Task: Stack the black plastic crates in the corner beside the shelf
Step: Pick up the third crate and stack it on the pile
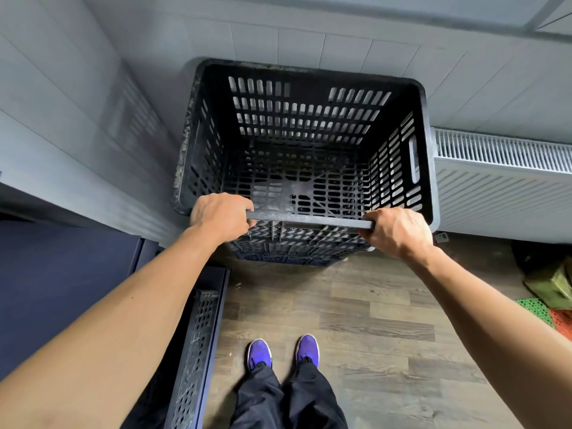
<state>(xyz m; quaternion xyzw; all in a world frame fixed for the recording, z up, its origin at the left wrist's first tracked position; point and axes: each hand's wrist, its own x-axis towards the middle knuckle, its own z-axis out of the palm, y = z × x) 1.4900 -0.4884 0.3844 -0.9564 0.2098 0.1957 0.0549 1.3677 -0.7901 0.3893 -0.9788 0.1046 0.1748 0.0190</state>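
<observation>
Gripping the near rim of the top crate [309, 144], the left hand [221, 216] and the right hand [397, 232] are both clenched around that edge, one toward each end of it. This crate is black plastic, rectangular, open at the top and perforated on all visible walls and the floor with rows of rounded oblong slots. A long handle slot is cut into its right wall. The rim is scuffed and dusty, most heavily along the left side. The crate stands in the corner against the pale tiled wall [340, 44], upright, with a second crate [288, 255] of the same slotted black plastic visible beneath its near edge; whether further crates lie below cannot be told. A third crate [198, 351] of similar perforated make stands at the lower left, only one side showing.

To the left of the stack is a grey panelled surface [62, 119], and below it a dark blue cabinet face [62, 289]. Just beside the stack on the right stands one white ribbed radiator [501, 187]. The floor [371, 320] is wood-grain plank laminate. Two purple shoes [283, 351] and black trouser legs [288, 397] show at the bottom. Green and orange lattice mats [544, 314] lie at the right edge, well apart from the crates.
</observation>
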